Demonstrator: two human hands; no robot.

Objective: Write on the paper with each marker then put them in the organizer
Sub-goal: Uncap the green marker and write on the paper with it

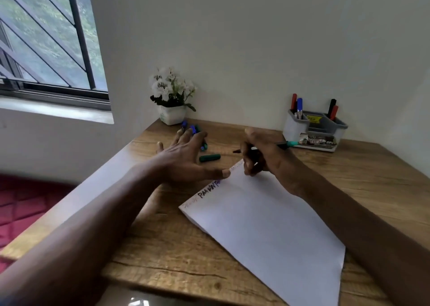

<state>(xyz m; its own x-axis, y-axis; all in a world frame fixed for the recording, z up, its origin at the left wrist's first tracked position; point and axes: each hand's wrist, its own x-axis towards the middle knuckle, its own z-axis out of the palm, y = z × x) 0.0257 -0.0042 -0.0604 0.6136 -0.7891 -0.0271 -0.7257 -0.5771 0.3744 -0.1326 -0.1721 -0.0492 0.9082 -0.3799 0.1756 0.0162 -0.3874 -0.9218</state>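
Observation:
A white sheet of paper (265, 226) lies slanted on the wooden desk (176, 242), with handwriting along its upper left edge. My right hand (260, 156) grips an uncapped green marker (287, 144) just above the paper's far corner, its dark tip pointing left. The marker's green cap (209, 157) lies loose on the desk. My left hand (186, 156) hovers open with fingers spread, thumb touching the paper's edge, fingertips over several blue and green markers (197, 133). The grey organizer (314, 128) at the back right holds red, blue and black markers.
A white pot of white flowers (172, 96) stands at the back left against the wall. A window (46, 37) is at the far left. The desk's left edge drops to a red floor (21, 208).

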